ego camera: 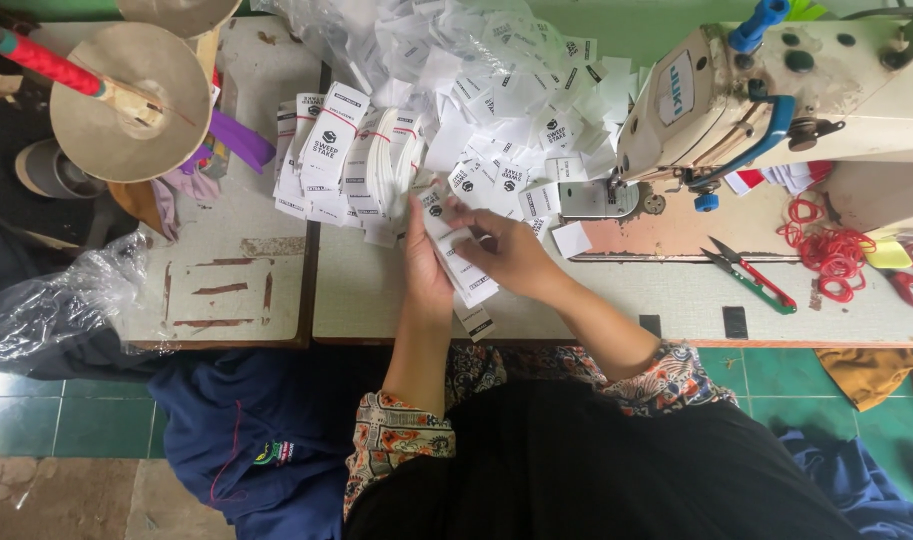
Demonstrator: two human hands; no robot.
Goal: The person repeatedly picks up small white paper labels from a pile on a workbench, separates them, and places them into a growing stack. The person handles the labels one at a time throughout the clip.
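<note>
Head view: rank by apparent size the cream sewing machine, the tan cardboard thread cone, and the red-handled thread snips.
1. Cream sewing machine, cut off by the frame edge.
2. Tan cardboard thread cone; it stands nearer the camera, so its true size is unsure.
3. Red-handled thread snips.

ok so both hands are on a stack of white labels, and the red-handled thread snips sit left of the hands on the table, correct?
Not quite. The head view shows the thread snips to the right of the hands, below the sewing machine. The rest holds: the left hand and right hand both hold the stack of white labels.
</note>
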